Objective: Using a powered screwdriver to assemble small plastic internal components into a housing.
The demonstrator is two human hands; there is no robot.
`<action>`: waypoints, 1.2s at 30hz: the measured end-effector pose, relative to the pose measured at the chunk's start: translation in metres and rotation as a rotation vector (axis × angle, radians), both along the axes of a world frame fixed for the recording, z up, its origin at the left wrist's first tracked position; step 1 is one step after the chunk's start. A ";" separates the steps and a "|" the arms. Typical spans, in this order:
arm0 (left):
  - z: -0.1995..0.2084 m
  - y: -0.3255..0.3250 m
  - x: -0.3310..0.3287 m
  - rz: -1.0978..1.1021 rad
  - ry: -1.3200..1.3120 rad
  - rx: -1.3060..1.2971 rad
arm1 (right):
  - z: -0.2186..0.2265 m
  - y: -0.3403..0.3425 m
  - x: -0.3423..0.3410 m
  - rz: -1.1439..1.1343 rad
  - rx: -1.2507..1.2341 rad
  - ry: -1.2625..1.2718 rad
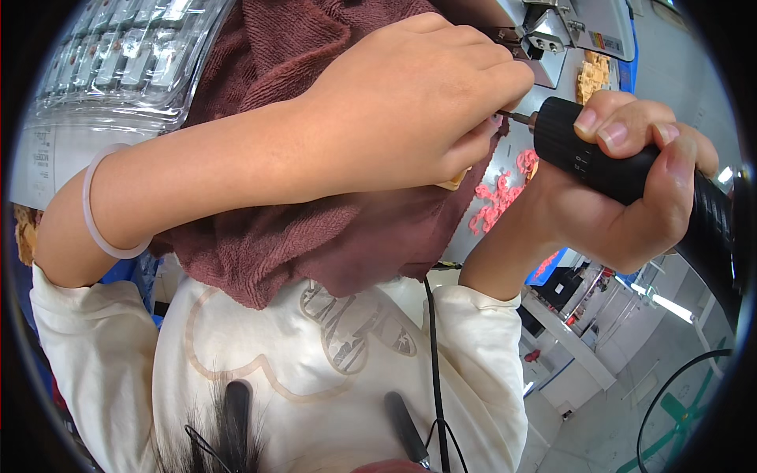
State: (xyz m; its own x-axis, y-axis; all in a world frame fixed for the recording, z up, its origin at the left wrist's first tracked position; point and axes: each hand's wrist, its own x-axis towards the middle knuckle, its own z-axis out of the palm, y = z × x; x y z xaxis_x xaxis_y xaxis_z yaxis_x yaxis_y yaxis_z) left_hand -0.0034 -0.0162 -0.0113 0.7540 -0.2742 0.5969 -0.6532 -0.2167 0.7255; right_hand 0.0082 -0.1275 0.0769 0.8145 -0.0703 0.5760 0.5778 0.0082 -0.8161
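Observation:
My left hand (422, 102) lies across a maroon towel (260, 244), back up, fingers curled closed. What it grips is mostly hidden; only a small yellowish edge (455, 180) shows below the fingers. In my right hand (631, 189) is a black electric screwdriver (561, 130), held nearly sideways. Its thin bit (516, 117) points left, with the tip right by my left fingers. Whether the tip touches a screw is hidden behind those fingers.
Clear plastic trays (118, 110) of small grey-white parts stand at the upper left. Pink parts (495, 203) lie scattered between my arms. A metal device (548, 31) stands at the top, with yellow parts (593, 75) beside it. A black cable (438, 370) hangs before my shirt.

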 end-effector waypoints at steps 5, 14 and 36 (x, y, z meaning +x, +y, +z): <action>0.004 0.002 0.001 0.019 -0.013 -0.004 | 0.000 -0.004 0.003 -0.016 0.005 -0.023; 0.005 0.007 0.004 0.031 -0.039 0.058 | -0.002 -0.020 0.010 -0.041 0.016 -0.043; 0.022 0.020 0.002 -0.158 -0.098 0.300 | 0.039 -0.079 -0.019 -0.136 0.415 0.026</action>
